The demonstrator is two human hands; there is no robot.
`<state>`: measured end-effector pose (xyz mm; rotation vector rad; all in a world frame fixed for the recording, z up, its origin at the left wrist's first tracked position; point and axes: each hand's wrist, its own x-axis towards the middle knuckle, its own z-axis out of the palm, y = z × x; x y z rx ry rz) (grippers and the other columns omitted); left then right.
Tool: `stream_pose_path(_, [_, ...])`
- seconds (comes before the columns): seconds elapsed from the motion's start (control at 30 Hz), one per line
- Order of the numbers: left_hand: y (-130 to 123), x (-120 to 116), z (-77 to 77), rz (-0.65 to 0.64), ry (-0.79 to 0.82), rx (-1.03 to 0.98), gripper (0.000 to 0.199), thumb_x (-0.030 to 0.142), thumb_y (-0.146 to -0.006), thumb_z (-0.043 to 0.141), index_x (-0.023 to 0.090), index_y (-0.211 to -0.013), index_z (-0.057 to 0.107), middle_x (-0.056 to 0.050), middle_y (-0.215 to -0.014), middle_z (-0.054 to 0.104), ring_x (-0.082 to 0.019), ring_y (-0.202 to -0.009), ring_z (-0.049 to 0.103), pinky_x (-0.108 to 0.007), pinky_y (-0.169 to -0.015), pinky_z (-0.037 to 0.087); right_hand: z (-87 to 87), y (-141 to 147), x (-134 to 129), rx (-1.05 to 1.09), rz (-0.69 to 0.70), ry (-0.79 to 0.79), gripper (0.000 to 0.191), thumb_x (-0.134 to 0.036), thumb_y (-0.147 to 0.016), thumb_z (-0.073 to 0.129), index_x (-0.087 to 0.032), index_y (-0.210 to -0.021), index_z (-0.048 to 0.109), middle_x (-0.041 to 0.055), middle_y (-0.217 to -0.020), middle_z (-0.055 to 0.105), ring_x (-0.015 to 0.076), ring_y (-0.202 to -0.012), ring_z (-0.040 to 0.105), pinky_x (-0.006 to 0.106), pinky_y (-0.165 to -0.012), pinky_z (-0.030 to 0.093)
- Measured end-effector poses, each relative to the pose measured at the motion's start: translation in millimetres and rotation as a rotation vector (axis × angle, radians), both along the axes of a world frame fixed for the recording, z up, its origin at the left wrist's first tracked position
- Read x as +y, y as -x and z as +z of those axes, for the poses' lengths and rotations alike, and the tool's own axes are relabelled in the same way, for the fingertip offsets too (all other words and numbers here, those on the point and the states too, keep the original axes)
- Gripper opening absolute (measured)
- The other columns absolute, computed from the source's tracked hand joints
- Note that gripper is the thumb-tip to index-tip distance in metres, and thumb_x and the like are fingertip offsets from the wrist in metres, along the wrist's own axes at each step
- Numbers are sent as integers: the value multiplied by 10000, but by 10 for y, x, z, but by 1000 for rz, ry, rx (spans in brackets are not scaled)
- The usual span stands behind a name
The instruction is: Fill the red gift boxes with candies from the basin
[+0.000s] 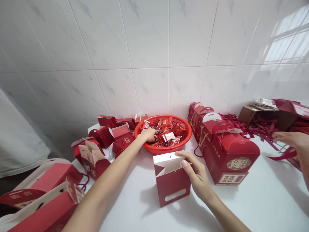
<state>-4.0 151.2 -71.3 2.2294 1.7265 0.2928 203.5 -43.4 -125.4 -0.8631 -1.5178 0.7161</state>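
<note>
My left hand (149, 134) reaches into a red plastic basket (161, 149) of wrapped candies (168, 137). Its fingers are bent down among the wrappers, and what they touch or grip is hidden. In front of the basket a dark red paper gift box (172, 188) stands upright on the white table, its top open. My right hand (196, 170) pinches the box's right upper edge, thumb on the near side and fingers over the top. A white oval window shows low on its front.
Red boxes (93, 154), some open, crowd the left side. A row of closed gift boxes (231, 154) with handles stands right of the basket. Ribbons (233, 124) and cardboard boxes (258, 116) lie beyond. Another person's hand (289, 140) is at the right edge. A tiled wall (149, 93) rises behind.
</note>
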Motion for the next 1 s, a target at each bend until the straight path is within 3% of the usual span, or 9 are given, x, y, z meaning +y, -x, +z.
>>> stream_pose_path(0.07, [-14,3,18,12,-66,-40,84,206,-642,741,224,-715,705,-84,-901,741,-310,-985,664,-313,-791,472,6,2,1,5,4,6,261,-383,-989,500,-264,-1126,688,20,-984,710,182,-869,659,262,-744,505])
stream_pose_path(0.1, [-15,4,30,19,-98,-75,83,255,-710,707,213,-657,659,-73,-813,715,-287,-915,664,-301,-749,459,9,3,2,5,5,5,262,-383,-989,500,-260,-1123,688,23,-981,710,185,-871,660,266,-744,506])
stream_pose_path(0.23, [-7,3,60,41,-171,-265,380,375,-864,554,199,-541,459,1,-552,491,-166,-586,526,-252,-564,346,15,6,9,-1,2,-14,269,-385,-988,497,-249,-1119,689,30,-1002,714,182,-860,659,266,-737,505])
stream_pose_path(0.37, [-2,-14,66,12,-166,-454,420,496,-838,566,193,-560,483,36,-526,403,-119,-500,383,-247,-510,272,10,3,10,-9,3,-12,271,-382,-992,493,-250,-1130,686,31,-1030,714,177,-856,657,263,-741,504])
stream_pose_path(0.5, [-5,-53,75,-23,-180,-588,478,639,-762,596,168,-692,635,40,-545,420,-124,-523,365,-249,-516,263,7,-9,5,-9,7,-13,268,-380,-992,494,-255,-1132,685,26,-1033,713,173,-857,656,258,-747,503])
stream_pose_path(0.63, [-29,-110,89,-57,-190,-656,544,713,-693,626,174,-624,595,38,-540,421,-131,-549,388,-254,-545,295,4,-10,-2,-10,9,-13,267,-380,-992,494,-260,-1140,682,24,-1036,712,172,-863,658,255,-744,502])
stream_pose_path(0.83, [-186,-179,99,-176,-76,-664,457,607,-790,533,159,-821,620,-30,-764,618,-169,-694,541,-274,-664,422,-7,10,-15,-11,21,-23,268,-376,-993,488,-264,-1143,680,21,-1039,713,165,-836,653,253,-730,500])
stream_pose_path(1.0, [-422,-178,36,-246,71,-459,207,352,-724,668,173,-634,614,4,-624,592,-162,-633,535,-266,-650,395,-11,12,-16,-9,33,-12,267,-372,-995,489,-264,-1147,679,17,-1020,706,163,-834,647,249,-732,496])
